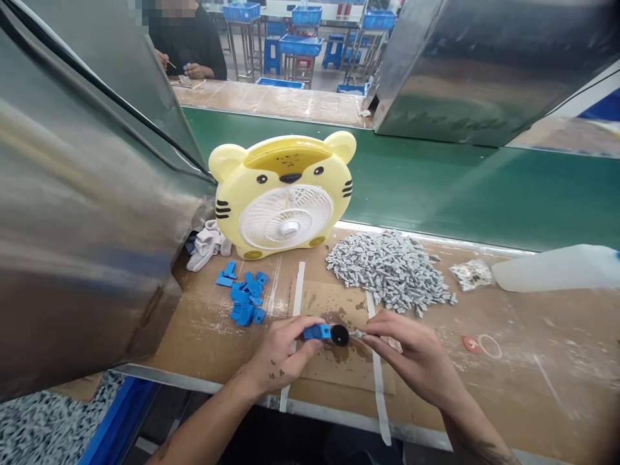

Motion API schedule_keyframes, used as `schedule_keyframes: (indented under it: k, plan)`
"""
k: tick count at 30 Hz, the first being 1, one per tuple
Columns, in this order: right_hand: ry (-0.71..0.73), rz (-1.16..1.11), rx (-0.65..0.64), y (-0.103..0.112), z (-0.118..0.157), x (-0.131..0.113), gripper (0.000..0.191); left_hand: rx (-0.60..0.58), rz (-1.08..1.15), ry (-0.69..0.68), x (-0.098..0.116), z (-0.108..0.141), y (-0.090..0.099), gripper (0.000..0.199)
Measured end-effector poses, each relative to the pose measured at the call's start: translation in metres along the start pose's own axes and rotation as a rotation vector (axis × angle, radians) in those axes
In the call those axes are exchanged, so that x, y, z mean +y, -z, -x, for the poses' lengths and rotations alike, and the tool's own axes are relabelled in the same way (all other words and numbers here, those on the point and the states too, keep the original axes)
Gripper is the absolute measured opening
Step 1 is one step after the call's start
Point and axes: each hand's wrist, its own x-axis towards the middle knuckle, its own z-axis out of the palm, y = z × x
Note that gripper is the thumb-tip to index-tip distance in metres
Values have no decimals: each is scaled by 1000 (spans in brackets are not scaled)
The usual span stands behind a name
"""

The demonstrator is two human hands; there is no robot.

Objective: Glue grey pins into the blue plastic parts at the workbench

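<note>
My left hand (290, 355) pinches a small blue plastic part (316, 332) between thumb and fingers, just above the cardboard. Close against the right end of that part is a round black piece (340, 335), like a small cup; whether the two touch I cannot tell. From the right, my right hand (407, 349) closes its fingertips on a small light-grey piece (357, 334), whose tip reaches the black piece. Several loose blue parts (246, 294) lie to the left of my hands. Beyond my right hand is a large heap of small grey pieces (392, 268).
A yellow animal-faced fan (285, 194) stands behind the work spot, with white gloves (209, 245) beside it. To the right lie a small bag (471, 274), a white bottle (552, 268) and a red tag (471, 343). Metal housings flank the green belt (436, 184). A person sits across.
</note>
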Motion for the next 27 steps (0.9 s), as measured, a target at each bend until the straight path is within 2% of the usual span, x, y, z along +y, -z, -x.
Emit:
schedule_keyframes:
  k: [3, 8, 19, 24, 27]
  plan:
    - [5, -101, 46, 5, 1, -6, 12, -34, -83, -126, 7, -2, -1, 29]
    - [50, -189, 105, 6, 4, -13, 19, -77, -124, -225, 8, -7, -6, 30]
    - [95, -139, 39, -1, -7, -25, 17, -102, -287, -375, 14, -8, -8, 32]
    - [26, -158, 26, -6, -7, -30, 9, -95, -404, -518, 22, -8, -6, 28]
    - [-12, -204, 16, -10, -8, -30, 11, -136, -428, -522, 28, -11, -5, 28]
